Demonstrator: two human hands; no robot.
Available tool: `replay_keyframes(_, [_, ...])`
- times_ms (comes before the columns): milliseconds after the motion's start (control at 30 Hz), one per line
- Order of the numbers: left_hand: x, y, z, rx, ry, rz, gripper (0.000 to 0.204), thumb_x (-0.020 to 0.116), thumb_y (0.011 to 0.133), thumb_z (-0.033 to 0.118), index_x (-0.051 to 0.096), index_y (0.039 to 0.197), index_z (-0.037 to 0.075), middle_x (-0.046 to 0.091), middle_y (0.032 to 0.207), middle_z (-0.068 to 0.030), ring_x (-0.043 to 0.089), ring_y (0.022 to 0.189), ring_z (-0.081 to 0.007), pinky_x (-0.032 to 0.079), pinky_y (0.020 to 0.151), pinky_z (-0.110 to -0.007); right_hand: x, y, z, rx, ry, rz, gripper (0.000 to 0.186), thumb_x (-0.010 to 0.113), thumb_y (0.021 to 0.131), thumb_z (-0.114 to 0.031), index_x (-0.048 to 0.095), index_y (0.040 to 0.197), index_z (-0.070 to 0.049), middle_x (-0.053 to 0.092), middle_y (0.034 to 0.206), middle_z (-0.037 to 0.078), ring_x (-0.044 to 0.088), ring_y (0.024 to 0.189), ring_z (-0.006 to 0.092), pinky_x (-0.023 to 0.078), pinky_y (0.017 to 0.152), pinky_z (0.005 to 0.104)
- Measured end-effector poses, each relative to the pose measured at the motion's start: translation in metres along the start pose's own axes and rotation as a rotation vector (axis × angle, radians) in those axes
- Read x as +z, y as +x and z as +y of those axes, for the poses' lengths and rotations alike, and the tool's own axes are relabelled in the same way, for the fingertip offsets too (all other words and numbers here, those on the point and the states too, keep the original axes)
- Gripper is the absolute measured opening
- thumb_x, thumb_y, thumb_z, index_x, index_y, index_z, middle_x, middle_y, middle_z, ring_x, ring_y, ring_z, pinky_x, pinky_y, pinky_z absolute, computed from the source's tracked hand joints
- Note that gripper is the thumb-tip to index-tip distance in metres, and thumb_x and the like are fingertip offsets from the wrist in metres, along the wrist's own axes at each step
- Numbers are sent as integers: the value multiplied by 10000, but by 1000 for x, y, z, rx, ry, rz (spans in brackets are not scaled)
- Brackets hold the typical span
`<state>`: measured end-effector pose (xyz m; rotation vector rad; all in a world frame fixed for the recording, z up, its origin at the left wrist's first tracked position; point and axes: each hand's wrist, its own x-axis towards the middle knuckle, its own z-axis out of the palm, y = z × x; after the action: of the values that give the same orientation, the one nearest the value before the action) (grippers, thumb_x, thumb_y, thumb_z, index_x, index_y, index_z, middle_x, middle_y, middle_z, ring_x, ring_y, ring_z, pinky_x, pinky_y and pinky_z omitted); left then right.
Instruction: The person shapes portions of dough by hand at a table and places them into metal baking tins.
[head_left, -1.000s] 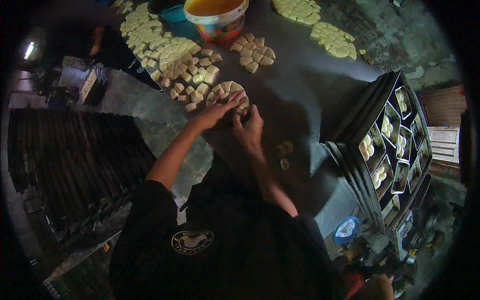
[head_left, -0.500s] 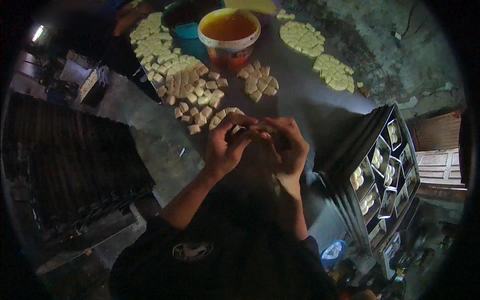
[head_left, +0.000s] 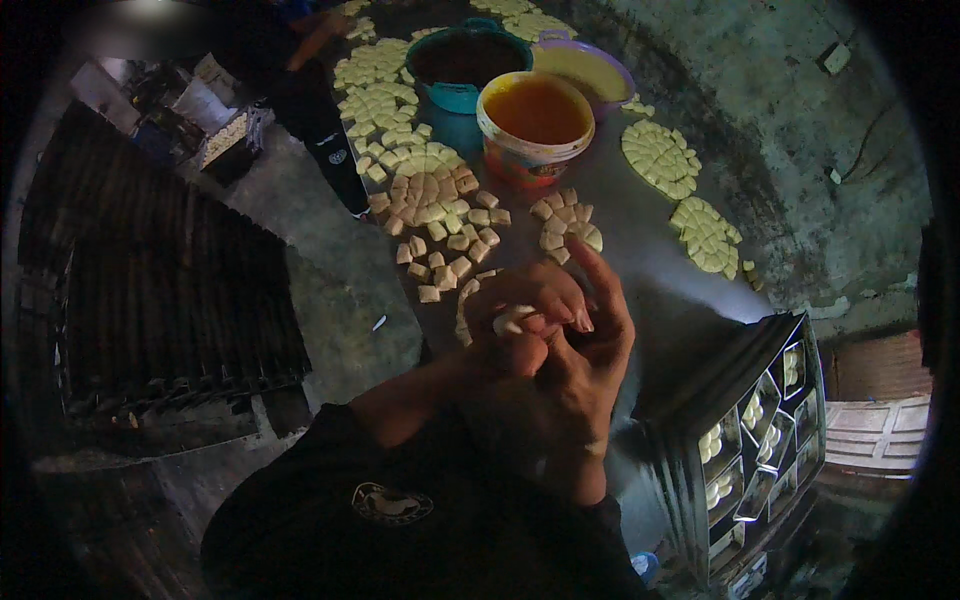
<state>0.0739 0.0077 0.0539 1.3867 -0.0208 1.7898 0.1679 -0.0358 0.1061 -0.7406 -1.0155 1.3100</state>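
Observation:
My left hand [head_left: 535, 305] is curled over a pale dough piece [head_left: 510, 322], gripping it. My right hand [head_left: 590, 360] lies against it from the right, index finger stretched upward, its other fingers partly hidden. Beyond my hands on the dark table [head_left: 650, 270] lie scattered cut dough cubes [head_left: 460, 268] and a small round of cut dough [head_left: 560, 215]. A red-and-white bucket of orange liquid [head_left: 535, 155] stands behind them, with a teal tub [head_left: 450, 97] and a purple tub [head_left: 610, 85].
Cut yellow dough rounds [head_left: 660, 155] line both table edges. Metal trays with pale dough [head_left: 760, 445] stand stacked at the right. Dark stacked trays [head_left: 170, 300] fill the left. A co-worker's arm [head_left: 312, 42] and dark-clothed leg [head_left: 338, 170] show at the upper left.
My hands left the cut dough round and came together, my left now curled over the dough piece against my right. The view has shifted, showing more of the table's far end.

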Motion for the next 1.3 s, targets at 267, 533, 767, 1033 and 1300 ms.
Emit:
replay_keyframes(267, [-10,-20,-6,-484,-19,453,687,727,903,244,353,1435,26,462,1305,-139,530,1210,-246,536,933,-397,-11,61,1,131,174,-225,550,684,913,-101,418,1393,-59,637,1206,144,641,1064,201,535,822,300])
replay_keyframes(533, [-44,-43,-2,-478,548,231,671,600,928,-59,356,1531,103,269,1587,-121,337,1452,-281,430,1120,-430,-82,299,112,-720,-1363,-576,283,567,970,-283,652,1181,-115,724,895,185,709,809,398,557,753,525])
replay_keyframes(767, [-62,-67,27,-727,542,308,594,591,927,-49,428,1481,89,372,1533,-119,405,1412,-249,428,1113,-403,-87,351,189,-351,-1542,-723,379,536,954,-169,605,1326,-143,658,1233,140,664,1056,344,542,923,463])
replay_keyframes(1033, [-72,-83,6,-726,614,170,484,606,958,36,476,1424,60,600,1326,-100,628,1176,-227,471,1042,-372,-82,344,154,-970,-1425,-643,316,622,927,-136,661,1241,-133,688,1117,200,700,964,343,584,798,427])
replay_keyframes(1300, [-69,-68,4,-836,793,-43,389,584,1011,149,525,1385,58,673,1227,-88,645,1117,-193,446,1011,-306,-100,346,147,-529,-1312,-497,330,525,1017,-272,621,1283,-101,669,1166,194,666,1055,304,522,941,429])
